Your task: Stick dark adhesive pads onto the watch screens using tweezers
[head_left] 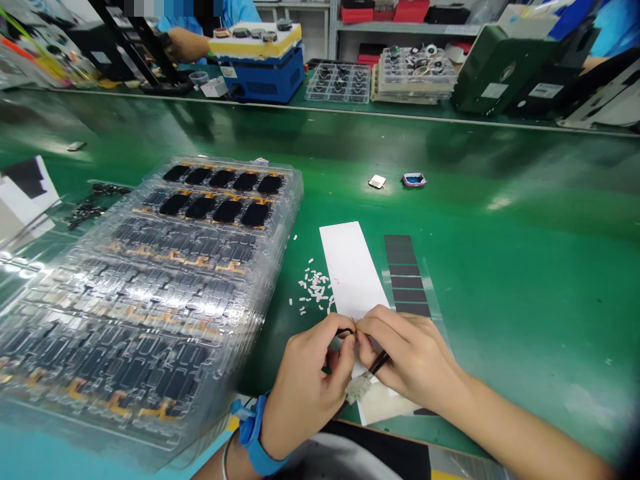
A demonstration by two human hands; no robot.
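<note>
Small dark part (346,331) pinched between both hands at the near centre of the green bench (500,267), just over the near end of a white paper strip (353,270). Too small to tell what the part is. Left hand (310,383) closes thumb and fingers on it from the left; blue wrist strap (253,437) on that wrist. Right hand (413,357) has fingers closed round a thin dark tool (377,365), tip meeting the part, handle end wrapped in whitish tape pointing near-left.

Right of the white strip, touching or just beside it: clear film with a column of dark rectangles (406,277); the right hand covers its near end. Left of the strip: scatter of tiny white scraps (314,287).

Far left of the hands: stack of clear plastic trays (150,293) holding rows of black parts with orange flex tails, top far rows clearest. Nothing lies between hands and trays.

Farther out on the bench: small white square piece (377,181) and small blue-rimmed piece (414,179), side by side, well apart from the hands.

Far side: blue-and-yellow machine (263,63), more component trays (340,83), another person's forearm (187,43) in a blue sleeve.
</note>
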